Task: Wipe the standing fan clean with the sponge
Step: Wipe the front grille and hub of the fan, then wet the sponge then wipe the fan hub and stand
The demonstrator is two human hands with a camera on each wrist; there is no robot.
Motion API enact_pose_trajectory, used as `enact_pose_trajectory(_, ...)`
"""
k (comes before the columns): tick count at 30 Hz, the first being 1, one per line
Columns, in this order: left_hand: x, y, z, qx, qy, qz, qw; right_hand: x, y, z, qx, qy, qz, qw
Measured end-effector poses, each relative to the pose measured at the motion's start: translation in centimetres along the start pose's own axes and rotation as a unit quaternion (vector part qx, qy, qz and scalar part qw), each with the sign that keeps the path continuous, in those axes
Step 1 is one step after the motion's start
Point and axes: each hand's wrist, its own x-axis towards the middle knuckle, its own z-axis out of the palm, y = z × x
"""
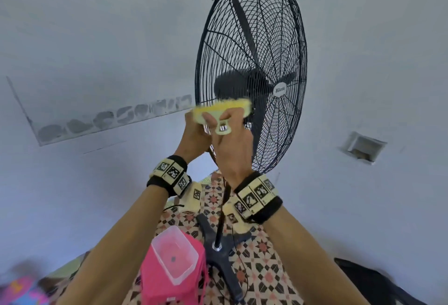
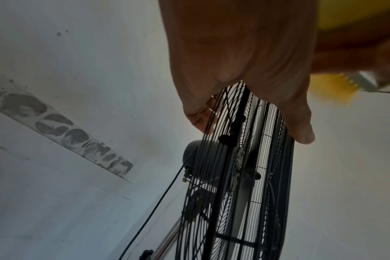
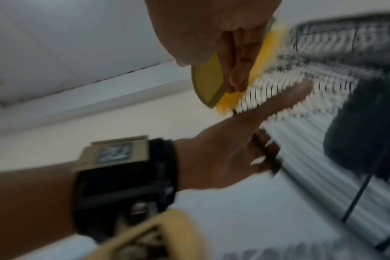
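Against the black wire grille of the standing fan (image 1: 252, 62), the right hand (image 1: 232, 149) grips a bristly yellow scrubbing sponge (image 1: 223, 109) by its looped plastic handle while the left hand (image 2: 241, 61) clasps the rounded cage rim.

1. Pale painted wall (image 1: 97, 38) fills the space above and to both sides of the hands.
2. Rough grey plaster strip (image 1: 109, 117) runs diagonally across the wall left of the hands.
3. Recessed wall box (image 1: 363, 147) sits right of the hands.
4. Patterned tile floor (image 1: 264, 263) lies below the hands.
5. Pink stool (image 1: 169, 278) carrying a clear plastic container (image 1: 174, 253) stands below the left forearm.
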Motion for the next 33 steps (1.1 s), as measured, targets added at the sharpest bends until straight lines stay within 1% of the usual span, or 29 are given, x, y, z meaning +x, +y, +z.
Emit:
enact_pose_trajectory(1, 0.2, -0.1, 0.0, 0.036, 0.017, 0.018, 0.999, 0.5, 1.1, -0.7, 0.002, 0.021, 0.029, 0.999)
enact_pose_trajectory(2, 0.2, 0.1, 0.1, 0.044, 0.019, 0.024, 0.999, 0.9, 2.0, -1.5, 0.005, 0.047, 0.05, 0.998)
enact_pose_trajectory(4, 0.6, 0.3, 0.4, 0.05, 0.031, 0.02, 0.998, 1.6, 2.7, -2.6, 0.024, 0.09, 0.052, 0.994)
enact_pose_trajectory(5, 0.8, 0.1, 0.4, 0.052, 0.032, 0.023, 0.998, 1.7, 2.2, -2.8, 0.04, 0.089, 0.041, 0.994)
enact_pose_trajectory(6, 0.8, 0.2, 0.3, 0.039, 0.026, 0.03, 0.998, 1.7, 1.5, -2.6, 0.055, 0.068, 0.023, 0.996)
enact_pose_trajectory(7, 0.9, -0.1, 0.1, 0.018, 0.011, 0.04, 0.999, 1.6, 0.8, -2.3, 0.067, 0.027, -0.002, 0.997)
enact_pose_trajectory(9, 0.0, 0.5, -0.7, -0.032, -0.055, 0.056, 0.996, 0.9, -0.2, -1.4, 0.058, -0.068, -0.054, 0.995)
enact_pose_trajectory(10, -0.2, 0.5, -1.3, -0.067, -0.078, 0.054, 0.993, 0.7, 0.0, -1.3, 0.046, -0.085, -0.062, 0.993)
enact_pose_trajectory(11, 0.2, -0.1, -2.1, -0.108, -0.084, 0.055, 0.989, 0.8, 0.5, -1.6, 0.042, -0.074, -0.049, 0.995)
enact_pose_trajectory(12, 0.6, -0.5, -2.9, -0.153, -0.085, 0.043, 0.984, 1.1, 1.3, -2.2, 0.047, -0.045, -0.019, 0.998)
enact_pose_trajectory(14, 2.1, -1.2, -4.2, -0.203, -0.078, -0.009, 0.976, 2.1, 3.7, -3.9, 0.069, 0.024, 0.057, 0.996)
enact_pose_trajectory(15, 2.9, -1.4, -4.7, -0.197, -0.07, -0.039, 0.977, 2.4, 4.8, -4.9, 0.074, 0.055, 0.087, 0.992)
enact_pose_trajectory(16, 3.6, -1.0, -5.1, -0.169, -0.058, -0.07, 0.981, 2.5, 5.7, -5.5, 0.078, 0.076, 0.095, 0.989)
enact_pose_trajectory(17, 4.2, -0.1, -5.7, -0.123, -0.049, -0.088, 0.987, 2.4, 5.7, -5.8, 0.092, 0.081, 0.079, 0.989)
enact_pose_trajectory(18, 4.8, 1.1, -6.2, -0.07, -0.043, -0.098, 0.992, 2.2, 4.9, -5.6, 0.106, 0.06, 0.049, 0.991)
enact_pose_trajectory(20, 5.9, 4.1, -6.8, 0.004, -0.033, -0.101, 0.994, 1.5, 2.6, -4.0, 0.1, -0.011, -0.025, 0.995)
enact_pose_trajectory(21, 6.5, 5.5, -7.0, 0.015, -0.034, -0.102, 0.994, 1.3, 1.8, -2.8, 0.086, -0.035, -0.064, 0.994)
enact_pose_trajectory(23, 7.4, 8.2, -7.1, 0.013, -0.079, -0.107, 0.991, 1.0, 1.2, -0.8, 0.043, -0.046, -0.132, 0.989)
enact_pose_trajectory(24, 7.7, 9.0, -7.1, 0.017, -0.109, -0.106, 0.988, 0.7, 2.0, -0.1, 0.022, -0.044, -0.152, 0.987)
enact_pose_trajectory(26, 8.0, 9.5, -7.3, 0.056, -0.147, -0.1, 0.983, -1.2, 5.2, 0.2, 0.007, -0.062, -0.181, 0.982)
enact_pose_trajectory(28, 7.9, 9.3, -7.3, 0.081, -0.151, -0.1, 0.98, -4.8, 9.1, -0.4, -0.011, -0.117, -0.188, 0.975)
enact_pose_trajectory(30, 7.3, 9.2, -7.2, 0.085, -0.149, -0.095, 0.981, -7.8, 11.5, -1.2, -0.014, -0.179, -0.176, 0.968)
enact_pose_trajectory(31, 7.1, 9.1, -7.2, 0.084, -0.144, -0.095, 0.981, -8.0, 11.6, -1.1, -0.005, -0.191, -0.169, 0.967)
enact_pose_trajectory(33, 6.7, 8.8, -7.2, 0.076, -0.133, -0.104, 0.983, -6.0, 10.0, -0.3, 0.032, -0.15, -0.176, 0.972)
